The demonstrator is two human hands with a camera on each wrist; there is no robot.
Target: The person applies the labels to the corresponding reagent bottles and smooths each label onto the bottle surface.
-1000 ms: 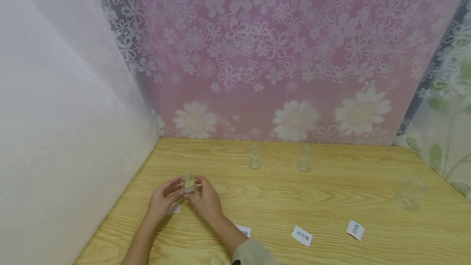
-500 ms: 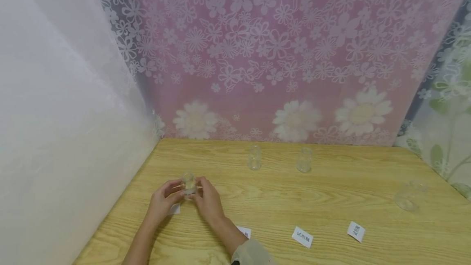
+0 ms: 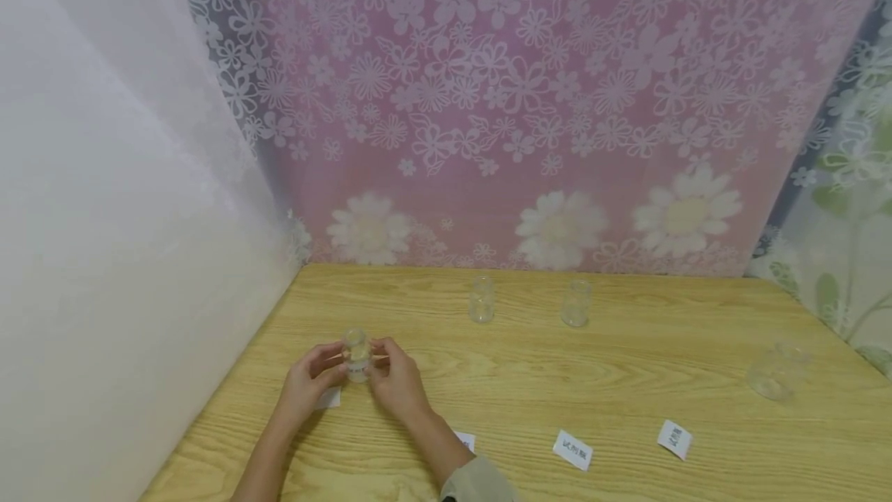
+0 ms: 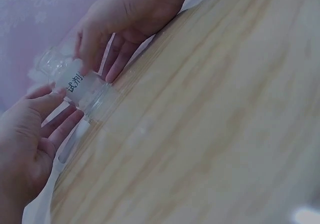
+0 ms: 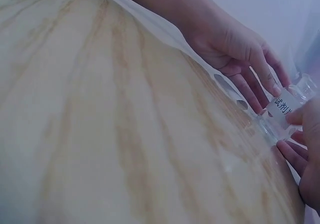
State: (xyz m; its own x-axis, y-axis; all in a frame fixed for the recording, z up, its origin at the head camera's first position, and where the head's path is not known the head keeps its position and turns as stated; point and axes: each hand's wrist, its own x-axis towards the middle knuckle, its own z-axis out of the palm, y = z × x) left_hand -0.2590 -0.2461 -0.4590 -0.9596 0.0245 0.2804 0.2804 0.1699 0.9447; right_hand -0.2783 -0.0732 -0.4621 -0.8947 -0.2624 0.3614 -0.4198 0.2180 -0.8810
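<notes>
In the head view a small clear glass bottle (image 3: 356, 355) stands upright, or nearly so, between the two hands at the left of the table. A white paper label (image 4: 74, 80) with printed characters lies against its side. My left hand (image 3: 307, 382) holds the bottle from the left, its thumb on the label's edge and fingers behind the glass. From the other side my right hand (image 3: 400, 384) holds it likewise, thumb at the label in the right wrist view. The bottle's far side is hidden. Near the left hand lies a white paper slip (image 3: 330, 398).
Two clear glass bottles (image 3: 482, 300) stand at the back of the wooden table (image 3: 502, 378). A wider glass vessel (image 3: 775, 374) is at the right. Printed paper labels (image 3: 573, 450) lie along the front, one partly behind the right forearm. A white curtain (image 3: 139, 215) borders the left side.
The bottle has turned and come down slightly, and the label's print now faces the head camera. The right hand has shifted slightly down; the left has hardly moved.
</notes>
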